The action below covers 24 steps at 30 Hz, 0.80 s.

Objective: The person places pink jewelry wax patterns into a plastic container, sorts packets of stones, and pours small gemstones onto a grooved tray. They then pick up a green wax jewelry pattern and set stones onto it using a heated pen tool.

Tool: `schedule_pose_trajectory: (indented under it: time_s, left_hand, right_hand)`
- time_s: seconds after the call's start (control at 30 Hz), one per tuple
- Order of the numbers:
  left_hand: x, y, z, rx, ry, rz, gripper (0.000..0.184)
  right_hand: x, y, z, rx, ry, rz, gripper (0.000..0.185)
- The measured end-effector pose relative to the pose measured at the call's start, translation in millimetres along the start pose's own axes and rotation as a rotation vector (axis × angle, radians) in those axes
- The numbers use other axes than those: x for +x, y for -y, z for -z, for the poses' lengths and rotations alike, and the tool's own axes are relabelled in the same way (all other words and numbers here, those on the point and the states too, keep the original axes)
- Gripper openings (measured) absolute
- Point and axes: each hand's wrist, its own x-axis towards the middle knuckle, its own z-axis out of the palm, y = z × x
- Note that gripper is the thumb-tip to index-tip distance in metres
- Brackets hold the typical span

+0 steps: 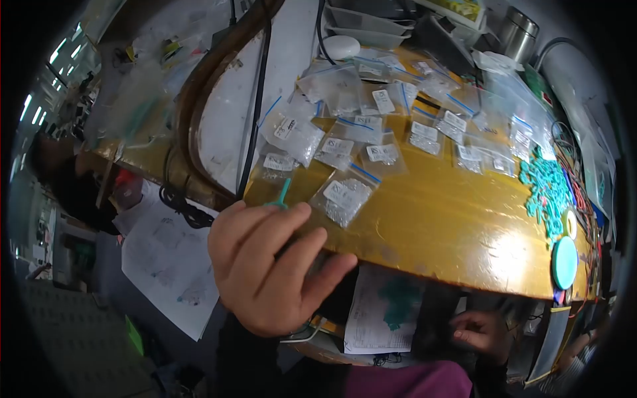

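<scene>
My left hand [272,268] is raised at the table's front edge, back of the hand up and fingers curled. A thin turquoise stick-like piece [284,193] pokes out past its fingers, which close around the piece's hidden lower end. Just beyond lies a small zip bag of clear stones [342,199] with a white label. My right hand [479,331] hangs low in shadow below the table edge, fingers loosely apart, with nothing visible in it. Beside it, a printed sheet with a green patch [385,312] lies under the table edge.
Several labelled zip bags [381,154] cover the back of the yellow table [451,225]. A heap of turquoise pieces [547,192], a round turquoise lid [565,263] and cables [578,192] are at right. A steel flask [518,34] stands behind. Another person's arm [576,348] shows lower right.
</scene>
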Motion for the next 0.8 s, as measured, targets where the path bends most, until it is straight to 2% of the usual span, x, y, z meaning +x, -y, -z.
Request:
schedule_pose_trajectory:
  time_s: [0.1, 0.23, 0.33, 0.37, 0.47, 0.5, 0.6, 0.63, 0.73, 0.8]
  left_hand:
    - [-0.9, -1.3, -2.8, 0.070, 0.124, 0.002, 0.044]
    - [-0.6, -5.0, -4.9, 0.103, 0.219, 0.027, 0.051]
    - [2.1, -13.5, -4.8, 0.069, 0.243, 0.036, 0.054]
    - [5.3, -18.7, -3.5, 0.010, 0.244, 0.070, 0.042]
    - [11.3, -24.7, -5.1, -0.103, 0.262, -0.034, 0.053]
    - [13.6, -23.9, -8.3, -0.082, 0.229, -0.066, 0.059]
    - [28.6, -24.3, -16.1, 0.100, 0.278, 0.020, 0.068]
    - [28.7, -19.5, -23.2, 0.123, 0.266, -0.025, 0.076]
    - [30.3, -21.2, -28.4, 0.029, 0.258, -0.020, 0.074]
    - [32.1, -20.2, -28.9, -0.042, 0.269, -0.092, 0.071]
  right_hand:
    - [8.3, -10.2, 0.3, 0.047, 0.064, -0.062, 0.021]
    - [12.4, -26.9, 6.5, -0.006, 0.085, -0.007, 0.025]
    - [9.6, -15.2, -0.4, 0.175, -0.017, -0.090, 0.027]
    - [10.5, -16.8, -0.1, 0.193, -0.008, -0.096, 0.028]
    - [11.2, -22.6, 1.5, 0.218, 0.024, -0.120, 0.029]
    - [11.5, -24.1, 2.3, 0.206, 0.035, -0.128, 0.029]
    - [12.4, -28.6, 1.3, 0.202, 0.041, -0.092, 0.029]
    - [11.7, -28.8, 2.1, 0.203, 0.026, -0.071, 0.029]
    - [13.1, -22.7, 5.8, 0.073, 0.085, -0.084, 0.028]
    - [14.7, -23.4, 7.7, 0.015, 0.102, -0.056, 0.027]
